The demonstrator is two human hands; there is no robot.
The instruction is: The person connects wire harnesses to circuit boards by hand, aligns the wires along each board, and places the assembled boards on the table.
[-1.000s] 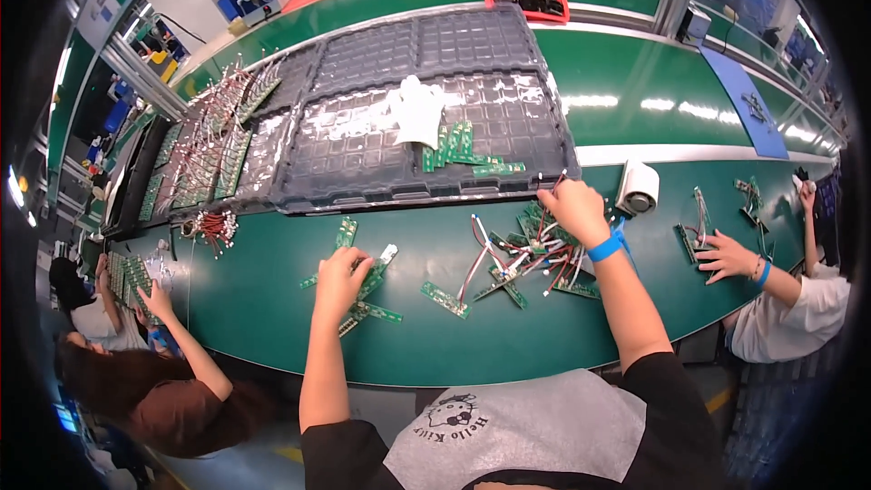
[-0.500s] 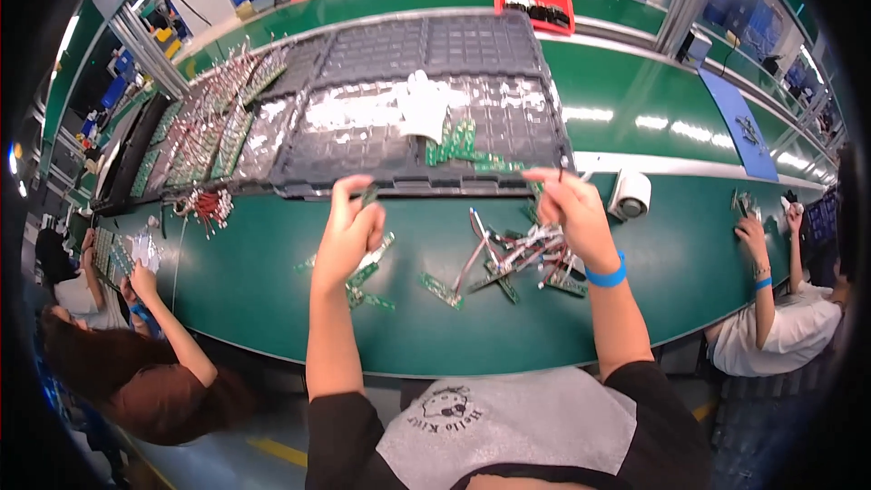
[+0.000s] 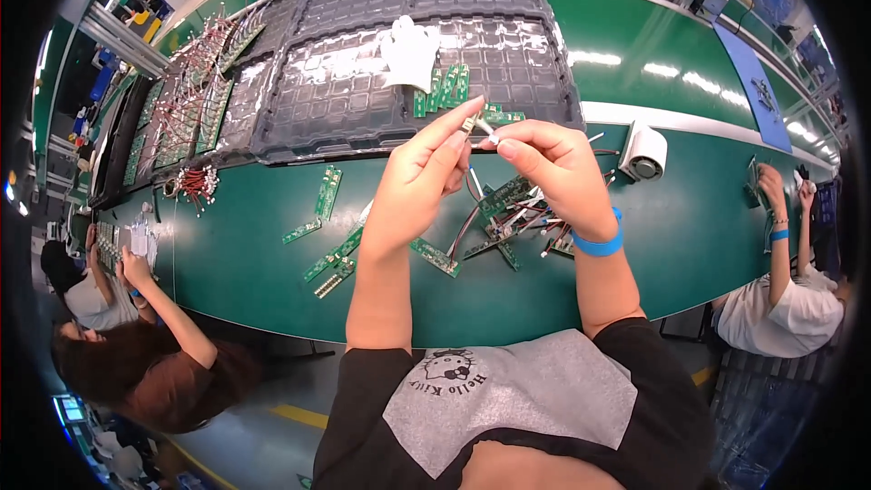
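In front of the black tray, my two hands meet fingertip to fingertip. My left hand (image 3: 419,174) pinches a small circuit board (image 3: 469,123), mostly hidden by the fingers. Against it, my right hand (image 3: 561,174) closes on a white cable connector (image 3: 491,135); whether it is seated in the board I cannot tell. Under the right hand lies a tangled pile of wired circuit boards (image 3: 508,200) with white plugs. Loose green boards (image 3: 329,191) rest left of my left hand, and another board (image 3: 435,256) lies below the hands.
The black plastic tray (image 3: 354,63) holds a white glove (image 3: 410,50) and several green boards (image 3: 445,86). Wired boards (image 3: 195,109) fill the left side. A small white fan (image 3: 642,156) stands right. A blue mat (image 3: 751,82) lies farther right. Co-workers sit on both sides.
My hands were apart and have come together in the middle, the left moving right. Several boards now show at left where my left hand was. The view has tilted down slightly.
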